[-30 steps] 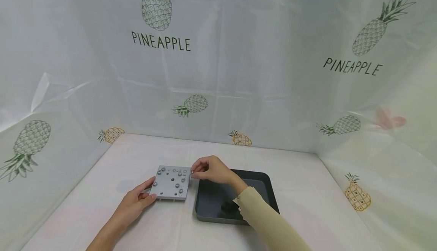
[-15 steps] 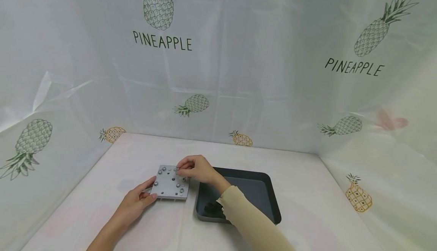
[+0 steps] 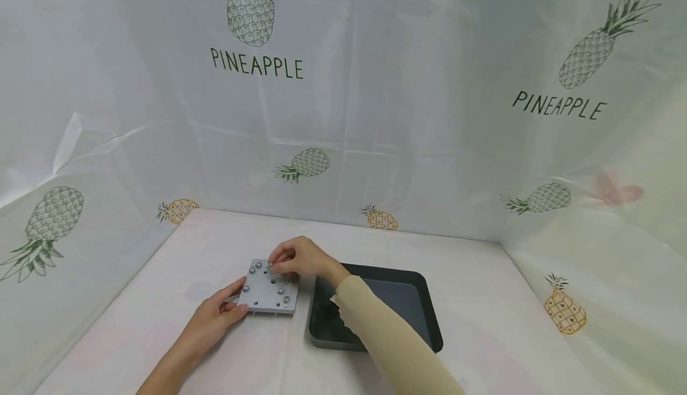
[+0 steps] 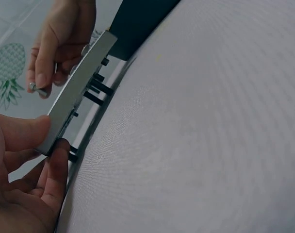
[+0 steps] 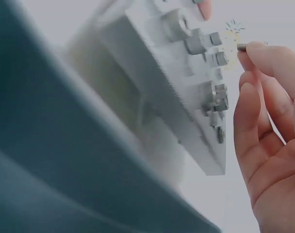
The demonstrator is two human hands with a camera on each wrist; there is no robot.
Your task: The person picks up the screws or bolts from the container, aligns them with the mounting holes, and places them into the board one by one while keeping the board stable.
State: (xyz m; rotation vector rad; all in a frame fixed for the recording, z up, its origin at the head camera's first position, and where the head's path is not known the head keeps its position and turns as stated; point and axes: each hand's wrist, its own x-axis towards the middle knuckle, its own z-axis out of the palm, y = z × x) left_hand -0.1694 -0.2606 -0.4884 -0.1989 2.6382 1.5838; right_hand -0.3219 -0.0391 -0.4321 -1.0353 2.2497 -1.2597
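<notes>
A grey metal plate [image 3: 266, 290] with several bolts screwed into it lies on the white table. My left hand [image 3: 236, 298] grips its near left corner, thumb on top and fingers beneath, which the left wrist view shows with the plate [image 4: 82, 92] edge-on and lifted a little. Over the plate's far edge my right hand [image 3: 274, 262] pinches a small bolt [image 5: 241, 47] between thumb and fingertip. In the right wrist view the bolt is just off the plate [image 5: 176, 92], beside the bolt heads.
A black tray [image 3: 413, 308] sits right of the plate, under my right forearm in its beige sleeve [image 3: 376, 335]. Pineapple-printed sheets wall the table at the back and on both sides. Bolt shanks [image 4: 98, 90] stick out under the plate.
My right hand moved left from the plate's right edge by the tray to above the plate's far part, still pinching the small bolt. My left hand stayed on the corner.
</notes>
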